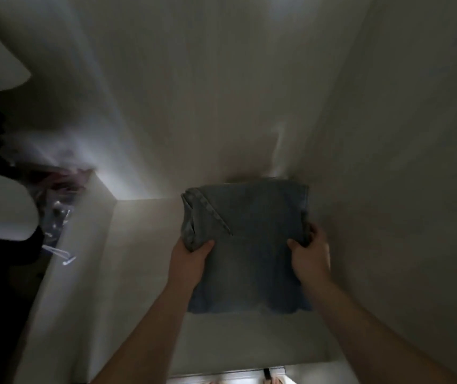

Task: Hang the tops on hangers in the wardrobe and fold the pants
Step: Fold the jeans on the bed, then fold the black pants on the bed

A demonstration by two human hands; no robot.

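1 folded pair of jeans (246,239) lies on a pale shelf (144,245) (dim, blurred), gripped by 2 hands, the left hand (191,256) at its 8 o'clock edge, the right hand (309,252) at 4 o'clock, bare shelf open toward 9 o'clock.

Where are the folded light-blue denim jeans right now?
In the head view, the folded light-blue denim jeans lie right of centre on a white shelf, against the right-hand wall, gripped by the left hand and right hand.
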